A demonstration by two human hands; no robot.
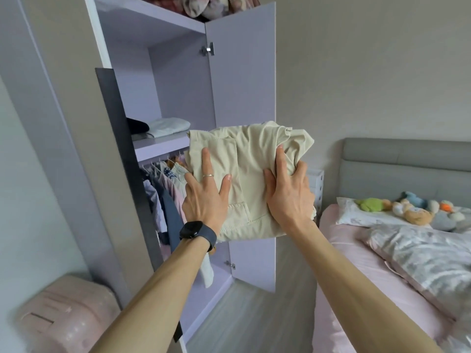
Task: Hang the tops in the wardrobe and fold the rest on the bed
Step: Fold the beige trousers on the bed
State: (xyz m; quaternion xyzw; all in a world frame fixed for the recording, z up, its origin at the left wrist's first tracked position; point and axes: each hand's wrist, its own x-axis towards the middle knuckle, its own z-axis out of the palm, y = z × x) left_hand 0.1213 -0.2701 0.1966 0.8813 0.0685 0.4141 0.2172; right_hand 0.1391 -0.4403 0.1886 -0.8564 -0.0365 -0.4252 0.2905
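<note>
A folded beige garment with pockets and seams is held up in front of the open lilac wardrobe. My left hand lies on its left side with fingers spread and straight; whether its thumb wraps underneath is hidden. My right hand grips its right edge, fingers curled into the cloth. The garment is level with the wardrobe's middle shelf, which holds folded dark and pale clothes. Below the shelf, several tops hang on a rail.
The wardrobe's right door stands open behind the garment. A bed with pink sheet, patterned pillows and soft toys is at the right. A pink suitcase stands at the lower left. Blankets fill the top shelf.
</note>
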